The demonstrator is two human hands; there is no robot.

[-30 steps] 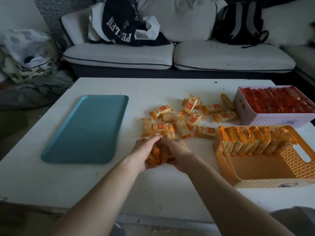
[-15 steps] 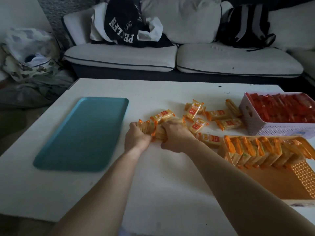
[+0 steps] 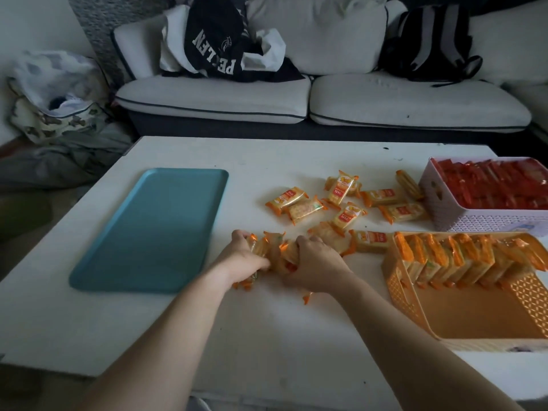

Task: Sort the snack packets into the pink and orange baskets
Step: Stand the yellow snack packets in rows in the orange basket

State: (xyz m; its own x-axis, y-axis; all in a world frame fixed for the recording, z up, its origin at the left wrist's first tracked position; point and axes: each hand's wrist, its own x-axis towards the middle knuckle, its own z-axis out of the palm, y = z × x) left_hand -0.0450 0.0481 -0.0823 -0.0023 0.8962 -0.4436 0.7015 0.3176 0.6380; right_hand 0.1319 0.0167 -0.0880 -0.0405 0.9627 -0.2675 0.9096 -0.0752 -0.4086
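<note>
My left hand point(image 3: 241, 258) and my right hand point(image 3: 315, 262) press together on a stack of orange snack packets point(image 3: 274, 250) in the middle of the white table point(image 3: 267, 336). Several loose orange packets point(image 3: 344, 200) lie scattered just beyond my hands. The orange basket point(image 3: 480, 315) stands at the right, with a row of orange packets upright along its far side. Behind it the pink basket point(image 3: 480, 221) holds red packets.
A teal tray point(image 3: 154, 229) lies on the left half of the table. A white sofa point(image 3: 326, 96) with a dark jersey and a black backpack runs behind the table. Bags and cloth sit on the floor at the left.
My hands went forward into the loose pile, then drew back toward me with more packets gathered between them. The view shifted slightly.
</note>
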